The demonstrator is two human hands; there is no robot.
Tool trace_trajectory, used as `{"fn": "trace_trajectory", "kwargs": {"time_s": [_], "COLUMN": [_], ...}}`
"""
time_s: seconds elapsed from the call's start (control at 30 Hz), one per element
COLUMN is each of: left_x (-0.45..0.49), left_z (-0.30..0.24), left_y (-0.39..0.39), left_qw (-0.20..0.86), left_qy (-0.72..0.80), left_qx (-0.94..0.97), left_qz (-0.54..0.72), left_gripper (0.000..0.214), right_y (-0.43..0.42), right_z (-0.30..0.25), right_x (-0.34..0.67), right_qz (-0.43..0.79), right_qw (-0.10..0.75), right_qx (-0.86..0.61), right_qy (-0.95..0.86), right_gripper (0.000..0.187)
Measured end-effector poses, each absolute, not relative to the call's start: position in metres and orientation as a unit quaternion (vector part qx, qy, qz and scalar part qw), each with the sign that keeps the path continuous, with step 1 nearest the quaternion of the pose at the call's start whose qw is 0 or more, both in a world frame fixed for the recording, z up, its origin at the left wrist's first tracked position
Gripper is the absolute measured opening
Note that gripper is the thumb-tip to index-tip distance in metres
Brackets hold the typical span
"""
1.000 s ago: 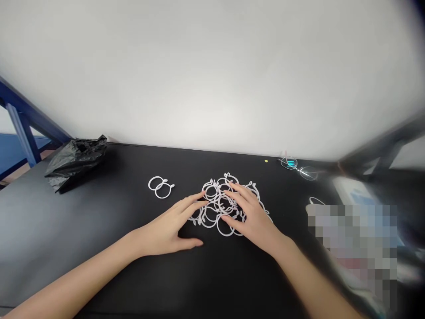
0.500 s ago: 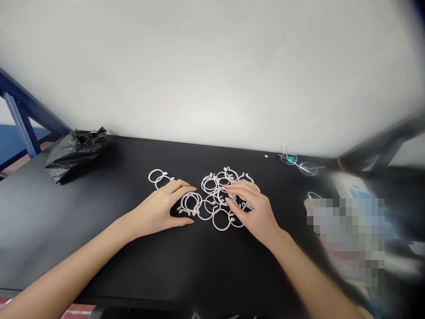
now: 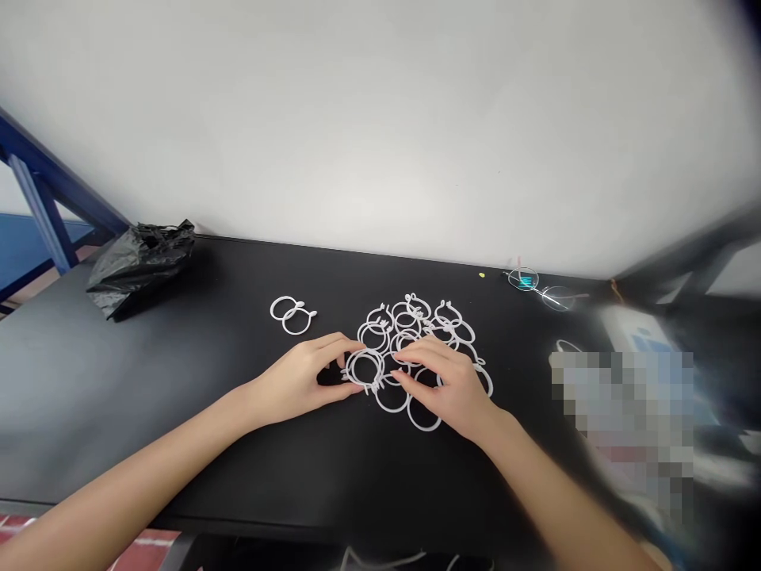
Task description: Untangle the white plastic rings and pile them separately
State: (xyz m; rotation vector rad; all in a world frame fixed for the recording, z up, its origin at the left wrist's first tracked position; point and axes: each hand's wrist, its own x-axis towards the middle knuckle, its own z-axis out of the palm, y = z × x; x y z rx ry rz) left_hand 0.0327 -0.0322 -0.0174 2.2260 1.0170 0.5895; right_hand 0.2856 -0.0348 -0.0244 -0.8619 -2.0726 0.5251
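My left hand [image 3: 297, 374] holds a small stack of white rings [image 3: 381, 369] edgewise between thumb and fingers, just above or on the black table. Each ring is thin and has a gap with small looped ends. My right hand [image 3: 462, 390] is over a loose pile of the same white rings [image 3: 392, 411]. Its fingers are curved, with a gap between thumb and fingertips, and they hide part of the pile. Left of the pile, two overlapping white rings [image 3: 296, 333] lie apart, beyond my left hand.
A crumpled black plastic bag [image 3: 143, 266] lies at the table's [image 3: 250, 476] back left. Wire-framed glasses [image 3: 538, 290] and a small yellow speck [image 3: 482, 275] are near the white wall [image 3: 380, 143]. On the right, a blurred package [image 3: 630, 325] is partly pixelated.
My left hand has moved right and closed on the stack of rings, bringing it against the pile. Some rings in the pile have spread to the right under my right hand.
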Motion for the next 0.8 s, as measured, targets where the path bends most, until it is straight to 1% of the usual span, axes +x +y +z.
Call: {"fn": "trace_trajectory", "kwargs": {"time_s": [0.17,0.3,0.4,0.6,0.67,0.77,0.8], "left_x": [0.035,0.037,0.039,0.042,0.043,0.044,0.044], "left_z": [-0.023,-0.023,-0.024,-0.028,-0.029,-0.028,-0.028], "left_y": [-0.035,-0.036,-0.037,-0.039,-0.040,-0.040,-0.040], "left_qw": [0.318,0.290,0.273,0.237,0.235,0.225,0.222], "left_qy": [0.386,0.377,0.358,0.328,0.320,0.306,0.300], "left_qx": [0.827,0.831,0.843,0.865,0.868,0.872,0.875], "left_qz": [0.256,0.290,0.295,0.297,0.298,0.309,0.310], "left_gripper": [0.041,0.040,0.039,0.042,0.043,0.044,0.045], "right_y": [-0.036,-0.038,-0.041,-0.043,-0.043,-0.042,-0.043], "right_z": [-0.024,-0.022,-0.023,-0.030,-0.030,-0.028,-0.027], "right_x": [0.285,0.282,0.279,0.274,0.273,0.271,0.271], "right_qz": [0.213,0.223,0.233,0.235,0.224,0.208,0.204], "right_qw": [0.409,0.419,0.420,0.433,0.431,0.412,0.406], "right_qx": [-0.341,-0.313,-0.311,-0.342,-0.356,-0.372,-0.375], "right_qy": [-0.819,-0.823,-0.820,-0.800,-0.798,-0.805,-0.808], "right_gripper": [0.019,0.034,0.038,0.028,0.021,0.005,0.005]}}
